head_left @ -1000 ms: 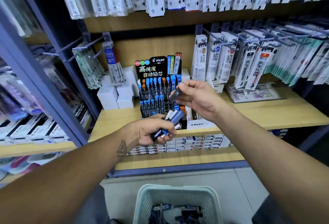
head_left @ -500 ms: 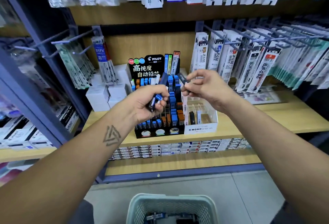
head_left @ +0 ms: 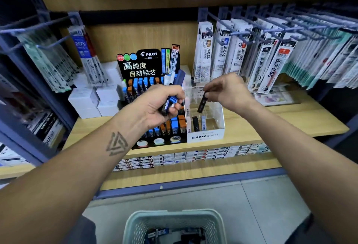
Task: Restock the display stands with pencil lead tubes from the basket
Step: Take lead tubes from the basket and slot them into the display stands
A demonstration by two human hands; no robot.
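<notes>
My left hand (head_left: 155, 106) grips a bundle of lead tubes (head_left: 175, 86), blue, white and dark, in front of the black Pilot display stand (head_left: 149, 65). My right hand (head_left: 228, 92) pinches one black lead tube (head_left: 202, 101) by its top and holds it nearly upright above the clear Mono display stand (head_left: 206, 136). That stand holds a black tube (head_left: 195, 123) and a pale blue one (head_left: 203, 122). The pale green basket (head_left: 174, 216) sits at the bottom of the view with more tubes inside.
Both stands sit on a wooden shelf (head_left: 271, 125). White boxes (head_left: 91, 100) are stacked to the left of the Pilot stand. Refill packets hang on hooks (head_left: 251, 53) to the right and on hooks at the left (head_left: 58, 65). Small boxes (head_left: 193, 156) fill the lower shelf.
Both hands rose from near the shelf's front edge. My right hand turned the black tube downward and brought it over the clear Mono stand. My left hand keeps its bundle.
</notes>
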